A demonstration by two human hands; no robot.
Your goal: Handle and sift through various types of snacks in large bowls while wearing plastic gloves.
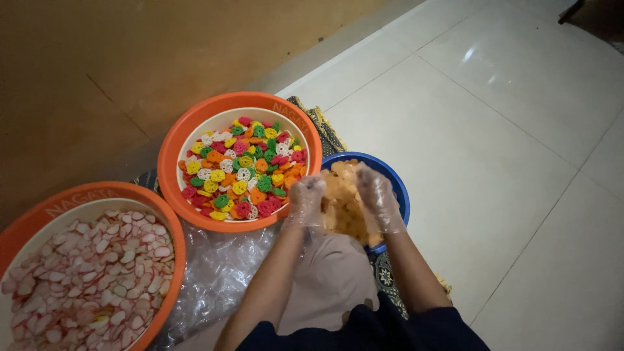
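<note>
hands cupping orange crackers | blue basin rim touching orange basin

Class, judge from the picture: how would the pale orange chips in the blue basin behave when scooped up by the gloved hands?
The pale orange chips look thin and dry, so probably light and brittle. Heaped loosely in the blue basin, they would likely slide and spill. The thin plastic gloves on the left hand and right hand may grip poorly.

Three basins sit on the floor: two orange ones, the orange basin of mixed-colour crackers and the orange basin of pink-edged crackers, and one blue basin. Two gloved hands, the left hand and the right hand, are in view. The crackers themselves are too many to count.
</note>
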